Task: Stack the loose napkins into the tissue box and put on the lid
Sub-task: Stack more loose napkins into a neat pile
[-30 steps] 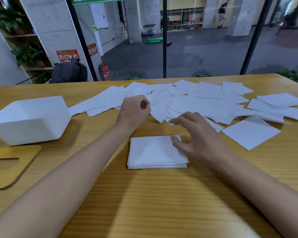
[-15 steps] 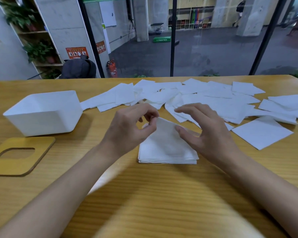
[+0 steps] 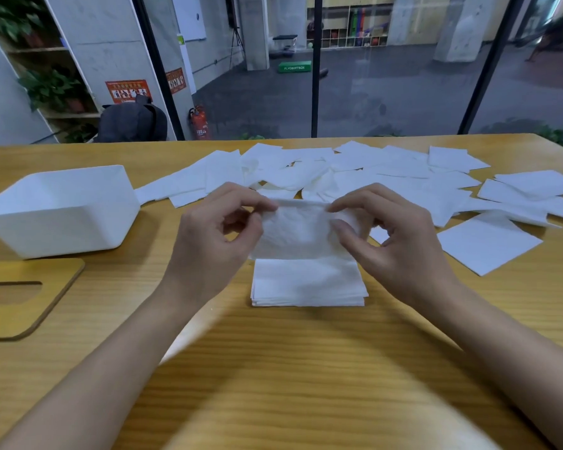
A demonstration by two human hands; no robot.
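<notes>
1. Head view: left hand (image 3: 215, 241) and right hand (image 3: 394, 245) each pinch a top corner of a soft white napkin (image 3: 294, 233), held above the square stack (image 3: 307, 282).
2. Smooth white box (image 3: 62, 209) and flat wooden lid (image 3: 23, 297) lie left, lid off.

The table (image 3: 306, 368) is wood, or a wood-look top, with a yellow-brown straight grain and a smooth, faintly shiny finish. At its 9 o'clock side the tissue box (image 3: 62, 219) looks like white plastic, smooth and matt, and just nearer lies the lid (image 3: 46, 300), a flat wooden board with a darker cut edge. The held napkin (image 3: 293, 232) is thin white paper, softly embossed and crinkled. The stack (image 3: 307, 284) beneath it and the loose napkins (image 3: 387, 177) towards 12 o'clock are the same matt paper.
</notes>
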